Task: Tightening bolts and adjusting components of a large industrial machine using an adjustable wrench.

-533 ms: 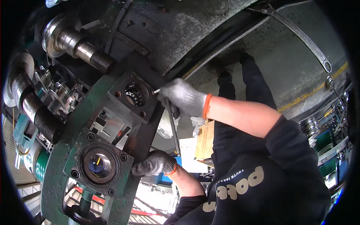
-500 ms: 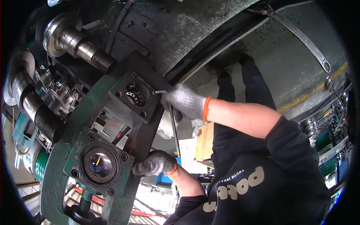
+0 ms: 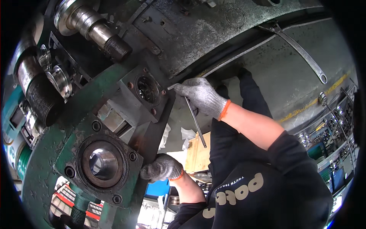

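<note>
R hand (image 3: 200,95), grey glove w/ orange cuff, is closed round the bend of a hex key (image 3: 196,124). Key is L-shaped, just right of the upper block (image 3: 133,105). Short leg pokes out past the fingertips, pointing L & slightly down, tip just beside the bolt hole (image 3: 164,92) at the block's R corner; can't tell if they touch. Long leg = long axis: runs down & a bit R from the hand, free end low, in front of the wooden box (image 3: 198,154).

L hand (image 3: 162,168), same glove, is at the R edge of the lower block (image 3: 121,164), fingers bent; can't tell if it's gripping. Threaded shaft (image 3: 101,32) sits up L; adj. wrench (image 3: 301,51) up R, well apart from both hands.
</note>
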Action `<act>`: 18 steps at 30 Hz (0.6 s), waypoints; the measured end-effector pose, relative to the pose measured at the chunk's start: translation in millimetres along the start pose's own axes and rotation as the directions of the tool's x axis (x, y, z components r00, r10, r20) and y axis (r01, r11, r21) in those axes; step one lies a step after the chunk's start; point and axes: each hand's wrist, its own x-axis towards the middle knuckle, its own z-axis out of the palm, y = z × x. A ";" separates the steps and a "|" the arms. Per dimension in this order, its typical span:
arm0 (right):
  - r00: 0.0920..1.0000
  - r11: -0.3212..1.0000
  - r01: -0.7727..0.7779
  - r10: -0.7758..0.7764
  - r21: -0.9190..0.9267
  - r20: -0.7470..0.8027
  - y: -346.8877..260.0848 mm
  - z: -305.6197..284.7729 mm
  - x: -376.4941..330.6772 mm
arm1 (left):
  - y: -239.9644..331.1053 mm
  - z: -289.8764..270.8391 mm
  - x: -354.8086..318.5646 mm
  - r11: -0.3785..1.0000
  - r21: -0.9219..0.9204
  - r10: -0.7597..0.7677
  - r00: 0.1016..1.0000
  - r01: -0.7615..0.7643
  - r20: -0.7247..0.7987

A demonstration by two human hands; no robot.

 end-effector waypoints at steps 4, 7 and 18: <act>0.993 0.994 -0.087 0.091 -0.062 0.079 -18.9 10.9 -3.2 | 5.7 -14.0 8.7 0.984 -0.162 -0.067 0.997 0.073 0.042; 0.998 0.973 -0.049 0.059 -0.224 0.038 -21.6 17.4 -2.7 | 8.9 -20.1 19.0 0.953 -0.276 -0.109 0.991 0.127 0.079; 0.962 0.853 0.270 -0.218 -0.446 0.166 3.6 6.1 10.1 | 29.8 -47.9 59.1 0.696 -0.653 -0.210 0.954 0.299 0.212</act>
